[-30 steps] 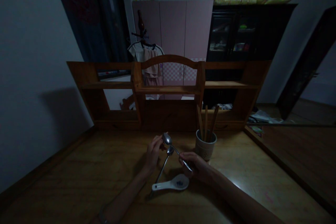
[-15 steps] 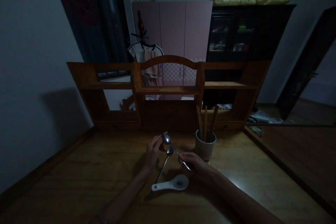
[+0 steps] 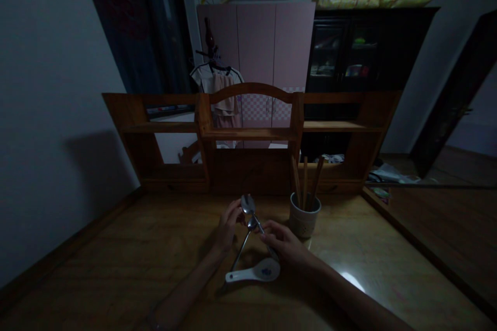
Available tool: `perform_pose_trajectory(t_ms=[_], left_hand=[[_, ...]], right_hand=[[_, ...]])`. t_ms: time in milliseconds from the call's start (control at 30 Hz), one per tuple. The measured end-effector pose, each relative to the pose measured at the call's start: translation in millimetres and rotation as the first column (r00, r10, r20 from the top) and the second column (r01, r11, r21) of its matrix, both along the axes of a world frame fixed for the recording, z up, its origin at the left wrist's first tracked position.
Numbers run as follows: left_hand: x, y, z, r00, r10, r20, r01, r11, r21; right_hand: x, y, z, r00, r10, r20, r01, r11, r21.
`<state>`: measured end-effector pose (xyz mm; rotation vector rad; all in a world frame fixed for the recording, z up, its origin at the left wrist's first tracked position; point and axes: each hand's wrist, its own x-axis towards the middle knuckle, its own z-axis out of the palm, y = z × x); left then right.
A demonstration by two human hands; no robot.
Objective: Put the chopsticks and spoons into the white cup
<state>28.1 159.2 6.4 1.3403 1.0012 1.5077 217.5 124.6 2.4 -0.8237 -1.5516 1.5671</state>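
Dim room. Wooden counter with a wooden shelf unit along its far edge. A cup stands to the right of the hands, near the shelf, with chopsticks upright in it. No spoon shows in the cup.

Left hand is raised above the counter, fingers pinched around the bowl end of a metal spoon. Right hand is closed on the handle end of that same spoon, so both hands hold it between them, tilted. A second metal spoon crosses under it, its bowl up by the left fingers and its handle slanting down to the near left; which hand carries it is too dark to tell. A white ceramic spoon lies flat on the counter just near of the hands, untouched.

Judged progress: chopsticks are sorted into the cup, while all three spoons are outside it.
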Motion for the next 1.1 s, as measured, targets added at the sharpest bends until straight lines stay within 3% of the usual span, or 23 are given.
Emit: perform_pose_trajectory(t_ms=[333,600,867,1100], left_hand=[[1.3,-1.2,2.9,0.998,0.012,-0.065,-0.01,0.999,0.035],[2.1,0.8,1.2,0.996,0.011,-0.086,-0.007,0.999,0.051],[4.1,1.8,1.6,0.993,0.053,-0.101,-0.051,0.999,0.017],[3.6,0.0,3.6,0.99,0.023,-0.141,-0.016,0.999,0.049]], right_hand=[[-1.6,-3.2,3.2,0.997,-0.036,0.067,0.031,0.996,0.08],[-1.9,-4.3,1.9,0.986,-0.11,0.127,0.079,0.971,0.227],[-0.9,-2.8,-3.6,0.958,-0.199,0.205,0.108,0.916,0.385],[3.9,-3.9,-2.0,0.914,-0.274,0.298,0.066,0.828,0.557]])
